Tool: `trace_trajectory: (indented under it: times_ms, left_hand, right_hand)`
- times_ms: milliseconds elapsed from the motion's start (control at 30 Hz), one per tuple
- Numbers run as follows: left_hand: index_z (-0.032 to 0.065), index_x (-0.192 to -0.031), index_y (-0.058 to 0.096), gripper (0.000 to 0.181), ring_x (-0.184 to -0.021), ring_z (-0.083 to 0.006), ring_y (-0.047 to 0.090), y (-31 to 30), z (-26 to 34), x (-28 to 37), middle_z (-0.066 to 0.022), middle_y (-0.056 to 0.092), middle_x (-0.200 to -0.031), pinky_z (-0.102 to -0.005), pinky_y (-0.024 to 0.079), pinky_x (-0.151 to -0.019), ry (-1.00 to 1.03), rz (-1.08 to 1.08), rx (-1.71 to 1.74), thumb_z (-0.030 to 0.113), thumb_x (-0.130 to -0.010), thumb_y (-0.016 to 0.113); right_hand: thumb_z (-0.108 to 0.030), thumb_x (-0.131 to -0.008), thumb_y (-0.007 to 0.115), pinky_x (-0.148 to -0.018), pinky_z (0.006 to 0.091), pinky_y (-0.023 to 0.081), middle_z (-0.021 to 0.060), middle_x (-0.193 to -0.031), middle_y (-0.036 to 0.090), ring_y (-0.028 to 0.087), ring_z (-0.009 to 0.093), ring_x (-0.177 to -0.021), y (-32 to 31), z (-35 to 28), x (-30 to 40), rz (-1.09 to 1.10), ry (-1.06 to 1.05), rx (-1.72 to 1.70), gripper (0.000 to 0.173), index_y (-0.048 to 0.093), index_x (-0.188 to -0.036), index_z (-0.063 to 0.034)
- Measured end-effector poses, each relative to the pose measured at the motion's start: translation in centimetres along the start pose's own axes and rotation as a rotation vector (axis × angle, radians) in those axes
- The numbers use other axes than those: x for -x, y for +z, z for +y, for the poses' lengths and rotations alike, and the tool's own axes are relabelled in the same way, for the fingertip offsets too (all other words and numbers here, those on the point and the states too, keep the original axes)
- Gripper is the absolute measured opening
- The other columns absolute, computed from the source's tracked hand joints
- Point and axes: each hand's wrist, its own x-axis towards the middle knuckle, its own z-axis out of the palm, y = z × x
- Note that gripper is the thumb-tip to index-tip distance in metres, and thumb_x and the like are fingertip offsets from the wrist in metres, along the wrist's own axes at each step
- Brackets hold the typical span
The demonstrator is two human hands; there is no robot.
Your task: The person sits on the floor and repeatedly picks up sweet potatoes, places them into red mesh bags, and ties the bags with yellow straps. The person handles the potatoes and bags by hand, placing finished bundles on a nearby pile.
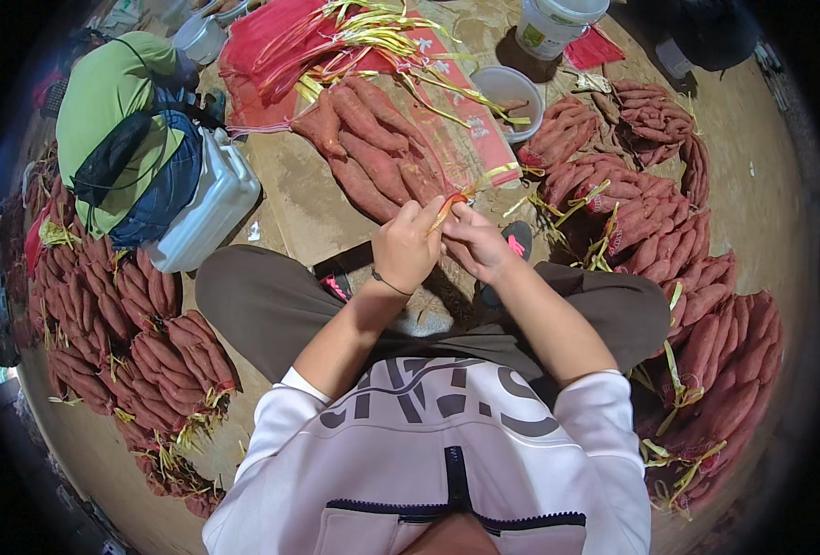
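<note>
A red mesh bag filled with sweet potatoes (375, 156) lies on flattened cardboard before me, its gathered mouth pointing towards my body. My left hand (408, 243) pinches the mouth and a yellow drawstring (482, 182) between thumb and forefinger. My right hand (476, 239) is closed on the same gathered end, just to the right and touching or nearly touching the left; its fingertips are partly hidden. Beyond the filled bag lies a pile of flat red mesh bags (271, 52) with yellow drawstrings (361, 31).
Filled mesh bags (701, 347) are heaped at right, more (153, 361) at left. A clear plastic tub (510, 90) and a white bucket (555, 31) stand beyond the cardboard. A person in a green shirt (108, 111) sits at left on a white plastic jerrycan (208, 201).
</note>
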Motion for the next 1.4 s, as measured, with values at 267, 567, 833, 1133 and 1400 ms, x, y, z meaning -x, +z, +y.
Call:
trace_trajectory:
  times_ms: [267,567,833,1133,1400]
  left_hand:
    - [0.0144,-0.119,0.070,0.033,-0.066,-0.0327,0.062,0.6,0.0,0.1,-0.0117,0.057,-0.077,-0.0416,0.051,-0.058,0.067,0.046,-0.017,0.010,-0.087,0.068]
    - [0.0118,-0.117,0.072,0.032,-0.060,-0.0308,0.059,1.5,0.1,0.2,-0.0128,0.053,-0.072,-0.0393,0.049,-0.055,0.071,0.007,-0.017,0.008,-0.085,0.069]
    - [0.0105,-0.112,0.073,0.026,-0.059,-0.0297,0.059,1.9,0.6,-0.2,-0.0128,0.053,-0.069,-0.0380,0.048,-0.054,0.043,-0.009,-0.108,0.011,-0.086,0.071]
    - [0.0102,-0.109,0.074,0.023,-0.060,-0.0314,0.061,2.3,0.6,-0.4,-0.0140,0.055,-0.069,-0.0385,0.049,-0.054,0.046,-0.001,-0.071,0.010,-0.087,0.070]
    - [0.0112,-0.117,0.071,0.030,-0.063,-0.0325,0.063,1.8,-0.4,0.1,-0.0131,0.057,-0.074,-0.0386,0.051,-0.057,0.019,-0.051,-0.046,0.011,-0.088,0.068]
  right_hand:
    - [-0.001,-0.089,0.063,-0.107,0.0349,0.045,0.0144,-0.137,0.057,0.057,0.023,-0.124,1.0,0.1,-4.0,0.133,-0.169,-0.034,0.066,0.037,-0.150,-0.0022]
    - [-0.004,-0.081,0.067,-0.113,0.0404,0.037,0.0244,-0.144,0.050,0.047,0.034,-0.136,0.5,-1.2,-6.8,0.147,-0.552,1.117,0.072,0.038,-0.147,0.0039]
    - [-0.011,-0.082,0.070,-0.113,0.0448,0.037,0.0274,-0.147,0.044,0.044,0.042,-0.136,-0.6,-0.6,-7.1,0.224,-0.630,1.146,0.075,0.036,-0.148,0.0033]
    - [-0.006,-0.091,0.058,-0.097,0.0399,0.049,0.0243,-0.121,0.066,0.064,0.032,-0.115,0.2,0.5,-4.6,0.354,-0.545,1.085,0.049,0.052,-0.138,0.0044]
    - [-0.019,-0.087,0.065,-0.086,0.0463,0.050,0.0252,-0.093,0.066,0.064,0.042,-0.094,2.8,-10.4,-0.6,-0.118,-0.036,1.660,0.025,0.067,-0.103,0.0002]
